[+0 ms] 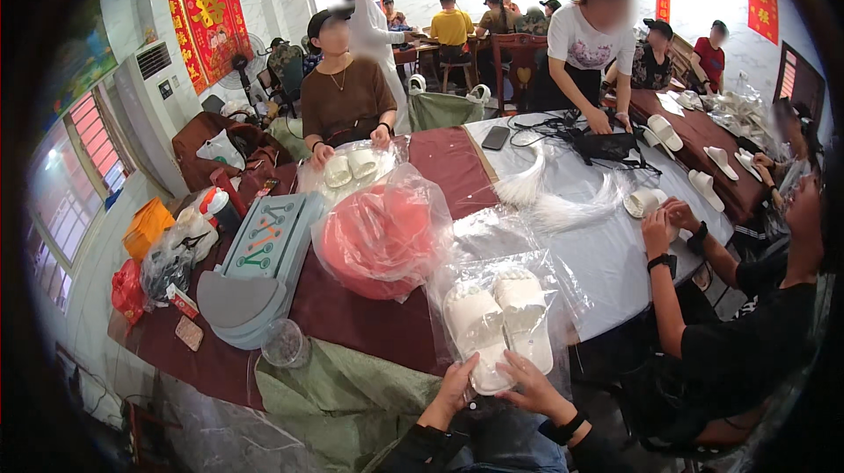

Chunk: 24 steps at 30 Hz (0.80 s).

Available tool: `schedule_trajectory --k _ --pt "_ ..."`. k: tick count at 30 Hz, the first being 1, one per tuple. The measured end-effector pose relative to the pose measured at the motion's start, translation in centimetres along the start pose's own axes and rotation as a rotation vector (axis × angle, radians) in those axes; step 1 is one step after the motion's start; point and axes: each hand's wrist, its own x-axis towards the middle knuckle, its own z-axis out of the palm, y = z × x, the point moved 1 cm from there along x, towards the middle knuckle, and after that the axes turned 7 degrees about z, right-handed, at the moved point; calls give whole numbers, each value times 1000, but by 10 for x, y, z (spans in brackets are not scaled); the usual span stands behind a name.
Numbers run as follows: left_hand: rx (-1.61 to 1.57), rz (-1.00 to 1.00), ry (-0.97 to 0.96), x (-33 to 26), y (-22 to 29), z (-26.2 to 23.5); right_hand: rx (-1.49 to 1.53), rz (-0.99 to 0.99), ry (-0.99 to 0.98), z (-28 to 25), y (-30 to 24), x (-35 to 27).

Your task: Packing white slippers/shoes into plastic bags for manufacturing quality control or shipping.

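Two cream slippers (476,329) lie side by side at the bottom centre of the frame, straps away and heels toward the wearer, under one clear plastic bag (564,281). The left hand (452,388) is bent around the heel edge of the left-hand slipper, gripping it; the right hand (534,387) lays its fingers against the heels, though I cannot tell whether they close underneath.

The step in hand looks like settling the pair in the bag. To do it well, I would keep both heels level and push with flat fingers, evenly, so the film (thin and quick to crease, I'd judge) doesn't snag on the straps.

Counting around the table: one pink bundle (384,231) in clear plastic at the centre, two white tufts (522,178) right of it, one dark phone (496,137) above those, and one clear tub (286,344) at lower left. Above the bundle, a co-worker (350,95) has two more slippers (338,171) in front.
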Motion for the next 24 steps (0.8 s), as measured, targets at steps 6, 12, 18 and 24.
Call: schedule_trajectory --k 6,12,18,24 --pt "145 -34 -5 -1 -2 0 -192 53 155 21 9 9" --pt "56 -29 -79 1 -7 -12 -212 81 185 26 13 9" --pt "226 9 -79 -1 -6 -9 -416 164 274 12 30 -6" --pt "221 50 -60 0 -8 -10 -301 237 234 -6 40 -20"
